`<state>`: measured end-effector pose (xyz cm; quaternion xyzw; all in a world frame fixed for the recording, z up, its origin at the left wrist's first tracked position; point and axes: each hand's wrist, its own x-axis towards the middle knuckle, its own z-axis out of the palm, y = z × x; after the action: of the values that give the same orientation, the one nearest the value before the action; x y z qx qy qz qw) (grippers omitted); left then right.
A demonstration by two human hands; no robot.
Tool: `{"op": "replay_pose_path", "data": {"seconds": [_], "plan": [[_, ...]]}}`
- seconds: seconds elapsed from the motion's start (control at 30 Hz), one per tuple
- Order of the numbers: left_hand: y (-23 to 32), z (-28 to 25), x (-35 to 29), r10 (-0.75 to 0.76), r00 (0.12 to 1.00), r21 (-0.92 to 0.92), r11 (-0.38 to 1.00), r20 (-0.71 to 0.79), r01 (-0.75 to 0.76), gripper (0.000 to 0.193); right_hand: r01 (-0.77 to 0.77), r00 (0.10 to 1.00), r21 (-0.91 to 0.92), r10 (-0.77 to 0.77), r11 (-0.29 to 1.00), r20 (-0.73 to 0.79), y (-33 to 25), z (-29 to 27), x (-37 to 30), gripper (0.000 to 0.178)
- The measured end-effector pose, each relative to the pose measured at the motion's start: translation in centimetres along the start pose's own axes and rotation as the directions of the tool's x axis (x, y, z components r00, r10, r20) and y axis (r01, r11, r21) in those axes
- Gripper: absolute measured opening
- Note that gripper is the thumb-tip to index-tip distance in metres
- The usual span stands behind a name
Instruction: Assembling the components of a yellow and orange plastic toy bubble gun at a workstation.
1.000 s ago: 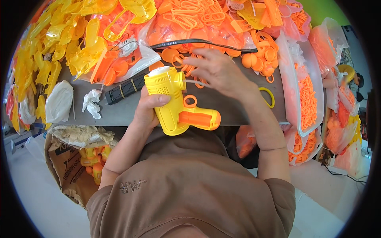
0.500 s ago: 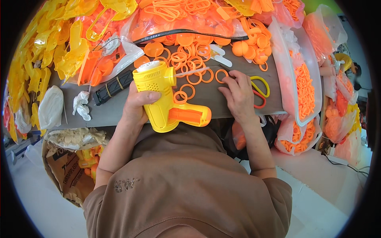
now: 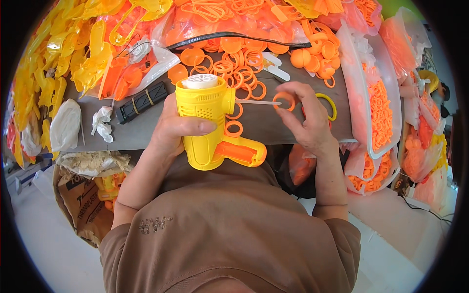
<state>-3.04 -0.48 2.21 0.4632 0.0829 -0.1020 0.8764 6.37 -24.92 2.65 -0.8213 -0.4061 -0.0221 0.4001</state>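
Note:
My left hand [image 3: 177, 126] is wrapped round a yellow plastic toy gun body [image 3: 201, 141], with the thumb across its side. A white round part [image 3: 199, 81] sits in the open top, and an orange-lined handle sticks out toward the lower right. From its side collar a thin pale rod [image 3: 256, 102] points right. My right hand [image 3: 311, 116] pinches an orange ring [image 3: 285, 101] between thumb and fingers at the rod's tip. Whether the rod passes into the ring I cannot tell. Several loose orange rings [image 3: 233, 128] lie on the table behind the gun.
Yellow shells [image 3: 93, 58] pile up at the left, and a bag of orange parts [image 3: 229, 22] lies at the back. A black bar-shaped part [image 3: 141, 102] and crumpled white plastic [image 3: 102, 123] rest left. Yellow-handled scissors [image 3: 328, 105] lie behind my right hand. A clear bin [image 3: 348, 93] stands right.
My right hand has picked up an orange ring from the table and brought it to the rod's tip. The gun body has shifted slightly right and turned more upright in my left hand.

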Motion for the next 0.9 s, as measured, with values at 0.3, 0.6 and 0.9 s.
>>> {"op": "replay_pose_path", "data": {"seconds": [0.3, 0.6, 0.9], "plan": [[-1.4, -0.4, 0.7, -0.023, 0.997, 0.085, 0.996, -0.075, 0.029, 0.06, 0.152, 0.972, -0.26, -0.192, 0.953, -0.134, 3.1, 2.9, 0.7, 0.036], [-2.4, -2.1, 0.9, 0.01, 0.998, -0.036, 0.999, -0.065, -0.013, 0.066, -0.092, 0.957, 0.088, 0.113, 0.992, -0.267, -1.1, 6.4, -12.6, 0.015], [-2.3, -2.7, -0.2, 0.002, 0.998, -0.135, 0.991, -0.067, -0.011, 0.073, 0.002, 0.992, -0.117, -0.017, 0.993, -0.126, -1.2, 2.2, -3.9, 0.029]]}}
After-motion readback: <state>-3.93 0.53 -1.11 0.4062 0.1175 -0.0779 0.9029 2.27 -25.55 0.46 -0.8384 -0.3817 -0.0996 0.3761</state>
